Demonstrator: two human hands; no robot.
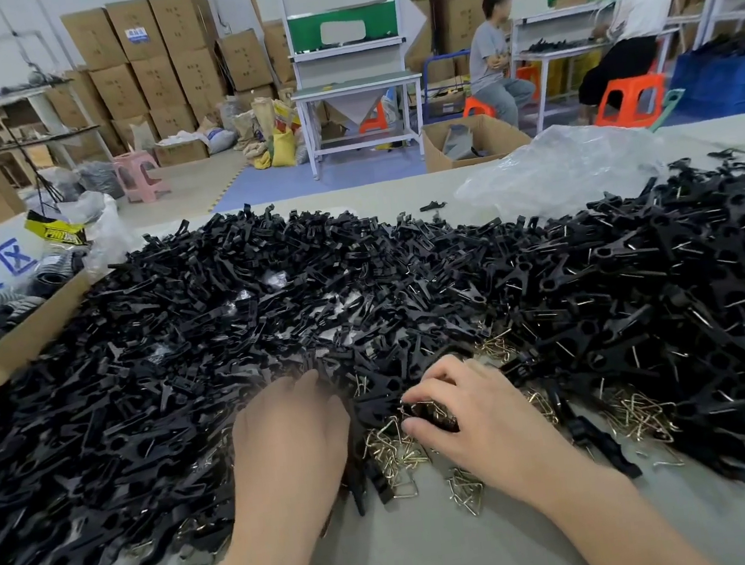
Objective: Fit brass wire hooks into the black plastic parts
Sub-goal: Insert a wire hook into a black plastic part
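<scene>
A wide heap of black parts (361, 283) covers nearly all of the pale surface (421, 560), from the left edge of the view to the right one. On the right side of the heap, many parts show a thin wire in them.

The left hand (286, 431) lies palm down on the near rim of the heap. Its fingers are almost straight and close together. What is under the palm, I cannot tell.

The right hand (463, 412) is just beside it. Its fingers are curled, and thumb and fingertips pinch a single part (433, 414) with brass wire at it. If the wire is fully seated, I cannot tell.

Loose brass hooks (392, 450) lie between the two hands, on the surface and partly under the heap. A small clump is near the right wrist, and more hooks are under the heap's rim further right.

The free room is the bare strip of surface between the forearms, towards the near edge. A second narrow bare strip runs behind the heap, along the far edge of the surface.

At the left, a cardboard box (13, 339) touches the heap with its corner. At the far right, a crumpled clear bag (560, 172) lies on the surface behind the heap.
</scene>
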